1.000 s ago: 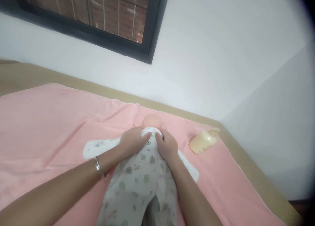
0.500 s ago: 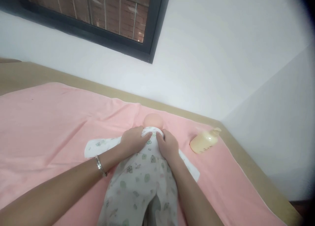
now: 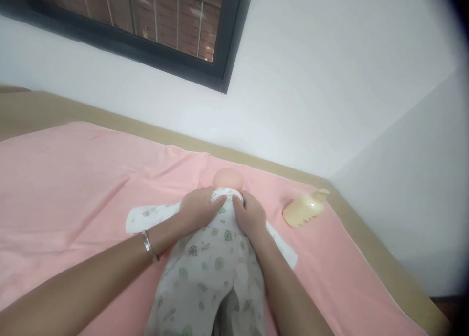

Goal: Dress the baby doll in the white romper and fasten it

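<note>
A white baby bodysuit (image 3: 208,272) with small green and grey prints is spread toward me, its sleeves (image 3: 152,216) out to both sides. Its neckline sits around a smooth rounded form (image 3: 227,178) that looks like a doll's head; only the top shows, the rest is covered by the cloth. My left hand (image 3: 200,208) grips the left side of the collar, thumb on top and fingers tucked behind. On the right side of the same collar, my right hand (image 3: 251,214) holds on the same way. A silver bracelet (image 3: 150,245) circles my left wrist.
A pale yellow baby bottle (image 3: 304,210) lies tilted to the right of my right hand. Everything rests on a pink blanket (image 3: 73,179) over a tan surface (image 3: 110,122). Behind stand a white wall (image 3: 300,82) and a dark-framed window (image 3: 216,77).
</note>
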Demonstrator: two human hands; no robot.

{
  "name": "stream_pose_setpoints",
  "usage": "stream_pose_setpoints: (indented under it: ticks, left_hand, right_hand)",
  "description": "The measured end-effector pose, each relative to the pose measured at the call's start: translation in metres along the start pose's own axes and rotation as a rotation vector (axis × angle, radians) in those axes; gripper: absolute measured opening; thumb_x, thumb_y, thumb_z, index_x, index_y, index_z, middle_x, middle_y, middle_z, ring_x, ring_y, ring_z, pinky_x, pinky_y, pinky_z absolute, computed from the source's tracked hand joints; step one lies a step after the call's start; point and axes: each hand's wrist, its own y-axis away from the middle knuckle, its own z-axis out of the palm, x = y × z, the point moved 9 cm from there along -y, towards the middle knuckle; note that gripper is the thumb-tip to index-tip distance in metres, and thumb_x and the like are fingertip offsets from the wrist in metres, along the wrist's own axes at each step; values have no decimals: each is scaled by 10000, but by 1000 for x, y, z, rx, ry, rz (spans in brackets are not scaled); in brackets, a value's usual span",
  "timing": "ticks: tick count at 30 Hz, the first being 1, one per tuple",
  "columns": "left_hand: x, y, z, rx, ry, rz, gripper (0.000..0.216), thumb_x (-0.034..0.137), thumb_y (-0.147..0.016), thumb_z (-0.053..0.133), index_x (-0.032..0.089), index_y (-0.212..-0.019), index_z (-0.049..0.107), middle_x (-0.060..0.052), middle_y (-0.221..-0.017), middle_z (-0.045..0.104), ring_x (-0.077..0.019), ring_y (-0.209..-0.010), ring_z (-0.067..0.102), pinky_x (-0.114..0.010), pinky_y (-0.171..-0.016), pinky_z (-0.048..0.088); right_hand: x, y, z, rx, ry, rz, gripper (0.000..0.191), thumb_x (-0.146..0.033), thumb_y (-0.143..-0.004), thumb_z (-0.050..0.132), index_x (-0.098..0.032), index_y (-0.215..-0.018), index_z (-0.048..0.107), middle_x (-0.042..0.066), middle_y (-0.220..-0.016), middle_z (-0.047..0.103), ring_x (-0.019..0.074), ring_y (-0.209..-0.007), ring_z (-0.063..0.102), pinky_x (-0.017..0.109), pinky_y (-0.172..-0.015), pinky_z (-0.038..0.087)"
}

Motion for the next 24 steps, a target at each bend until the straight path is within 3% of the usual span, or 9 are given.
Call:
stream_pose_setpoints:
  ticks: [24]
  left_hand:
    - [5,4,-4,-32,-6,-50,439,569,-828,341,202,-818,581,-53,-824,653,-216,-724,589,-315,-609,383]
  right_hand:
    - [-1,1,0,-4,35,11,337,-472,-876,351,-207,-699,460,-17,-688,552,152,-635,474,255,-565,280]
